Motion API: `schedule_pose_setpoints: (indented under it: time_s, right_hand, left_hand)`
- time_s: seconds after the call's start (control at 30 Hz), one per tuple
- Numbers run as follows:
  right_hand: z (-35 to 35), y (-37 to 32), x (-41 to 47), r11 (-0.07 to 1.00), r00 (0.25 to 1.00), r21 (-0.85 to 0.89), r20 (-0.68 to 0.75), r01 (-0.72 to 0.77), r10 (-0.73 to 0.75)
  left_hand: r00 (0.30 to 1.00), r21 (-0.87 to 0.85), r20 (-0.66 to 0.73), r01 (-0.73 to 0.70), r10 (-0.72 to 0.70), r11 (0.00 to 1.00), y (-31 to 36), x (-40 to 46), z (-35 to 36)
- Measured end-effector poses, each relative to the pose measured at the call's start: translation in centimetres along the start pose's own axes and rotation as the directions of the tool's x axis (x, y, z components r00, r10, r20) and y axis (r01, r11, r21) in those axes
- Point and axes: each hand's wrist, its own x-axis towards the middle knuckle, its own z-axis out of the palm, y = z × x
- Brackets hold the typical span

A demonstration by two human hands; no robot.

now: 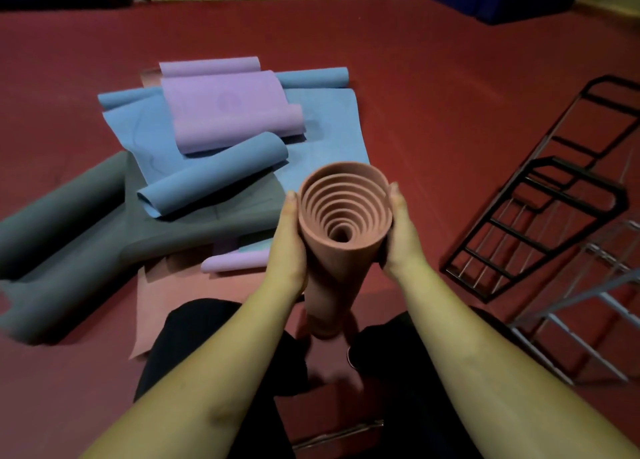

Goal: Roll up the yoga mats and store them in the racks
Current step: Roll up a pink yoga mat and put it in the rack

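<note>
Left hand (289,247) and right hand (398,231): we clasp 1 rolled pink mat (341,237) between both, fingers wrapped round its sides, roll held upright over our knees, spiral end facing up. Loose mats (221,122), blue, purple and grey: heaped on the red floor (415,95), left. Black rack (540,216): lying flat, right.

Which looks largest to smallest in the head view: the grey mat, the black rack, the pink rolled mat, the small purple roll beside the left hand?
1. grey mat
2. black rack
3. pink rolled mat, held close to the camera, so its apparent size is exaggerated
4. small purple roll
</note>
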Motion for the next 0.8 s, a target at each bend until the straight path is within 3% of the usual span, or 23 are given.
schedule_pose_setpoints:
  time_s: [0.2,0.33,0.47,0.53,0.67,0.8]
  right_hand:
    - [0.5,-3.1,-1.7,0.991,0.997,0.107,-0.008,0.074,-0.073]
    - [-0.7,-4.2,-1.7,0.993,0.994,0.047,0.018,0.111,-0.112]
    - [-1.6,-0.1,-1.9,0.99,0.996,-0.136,-0.091,-0.029,0.017]
    - [-1.3,-0.8,-1.4,0.983,0.996,-0.181,-0.09,0.007,-0.024]
    - [0.5,-3.2,-1.8,0.99,0.995,-0.101,0.017,0.095,-0.094]
    - [0.6,-4.9,-3.1,0.99,0.99,-0.035,-0.009,0.138,-0.138]
  left_hand:
    - [0.989,-0.017,0.08,-0.124,0.125,0.992,2.0,-1.5,1.8]
    - [0.963,0.063,0.196,-0.203,0.187,0.977,2.6,-2.3,2.3]
    - [0.996,0.138,0.047,-0.078,0.072,0.987,1.2,-2.8,1.4]
    - [0.997,0.173,0.029,-0.07,0.066,0.982,1.9,-2.3,1.8]
    - [0.994,0.196,0.084,-0.083,0.068,0.977,3.0,-2.0,3.3]
    - [0.985,0.24,0.114,-0.154,0.129,0.959,3.9,-2.6,3.5]
